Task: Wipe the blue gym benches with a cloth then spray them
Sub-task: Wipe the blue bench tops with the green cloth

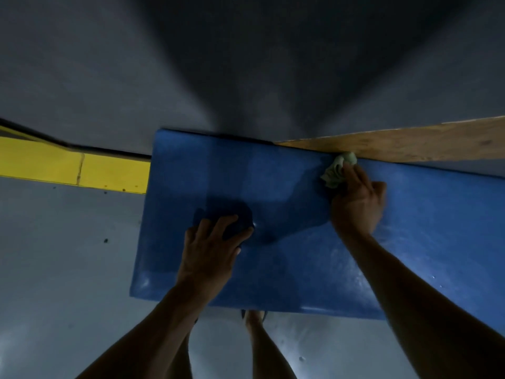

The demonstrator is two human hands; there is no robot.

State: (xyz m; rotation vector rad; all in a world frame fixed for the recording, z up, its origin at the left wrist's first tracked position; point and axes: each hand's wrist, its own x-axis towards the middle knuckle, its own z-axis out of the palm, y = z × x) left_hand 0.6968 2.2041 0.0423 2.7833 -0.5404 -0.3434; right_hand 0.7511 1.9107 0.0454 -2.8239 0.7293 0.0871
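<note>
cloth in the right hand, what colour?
Pale green cloth, gripped by the right hand; head view.

The bench (273,187) top is open between both hands; a wooden board (410,146) and the wall (246,64) block its far edge

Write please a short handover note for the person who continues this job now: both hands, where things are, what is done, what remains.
Right hand: grips the green cloth at the far edge of the blue bench, beside the wooden board.
Left hand: rests flat, fingers spread, on the bench's near left part.
Done: wiping is under way; how much is covered, unclear.
Left: finish wiping, then spray. No spray bottle in view.
</note>
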